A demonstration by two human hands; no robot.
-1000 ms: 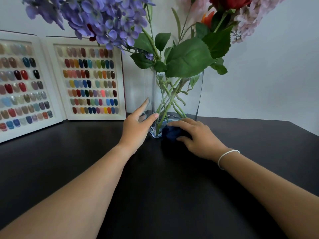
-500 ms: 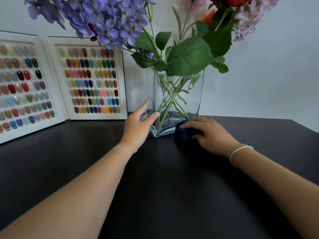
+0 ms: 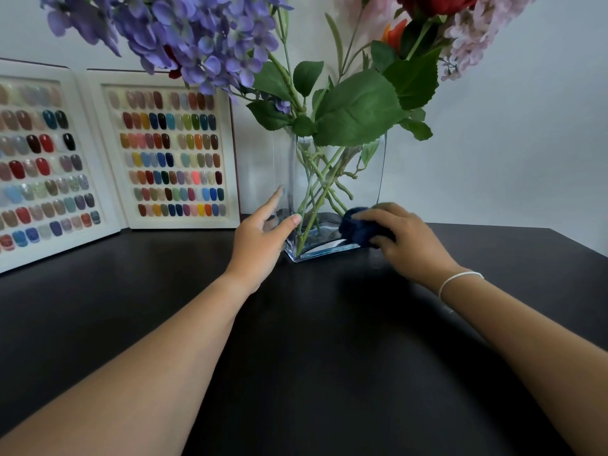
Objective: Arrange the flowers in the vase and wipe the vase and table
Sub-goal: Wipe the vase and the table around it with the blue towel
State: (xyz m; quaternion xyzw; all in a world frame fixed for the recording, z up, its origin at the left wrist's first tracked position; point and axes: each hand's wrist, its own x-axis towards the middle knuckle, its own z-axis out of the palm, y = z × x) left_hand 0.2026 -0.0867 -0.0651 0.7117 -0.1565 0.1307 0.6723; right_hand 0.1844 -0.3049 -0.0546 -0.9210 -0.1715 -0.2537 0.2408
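Glass steadied on the left, cloth working low on the right

Glass vase (image 3: 332, 192) stands upright near the back of the dark table (image 3: 296, 357), its long axis vertical, flowers (image 3: 197, 37) fanning out above its rim. The left hand (image 3: 260, 245) braces the vase's near-left corner with fingers straight and spread, thumb tip on the front edge. The right hand (image 3: 408, 241) curls round a bunched navy cloth (image 3: 357, 225), pressing it against the lower right of the front face, just above the thick base. From that grip the unwiped glass lies upward and leftward, so I judge the right hand the nearer one for the next stroke. Blooms are cut off by the top edge; the vase's back face and the cloth's underside are hidden, and the right hand is slightly blurred. Two nail-colour display boards (image 3: 171, 153) lean against the wall at left
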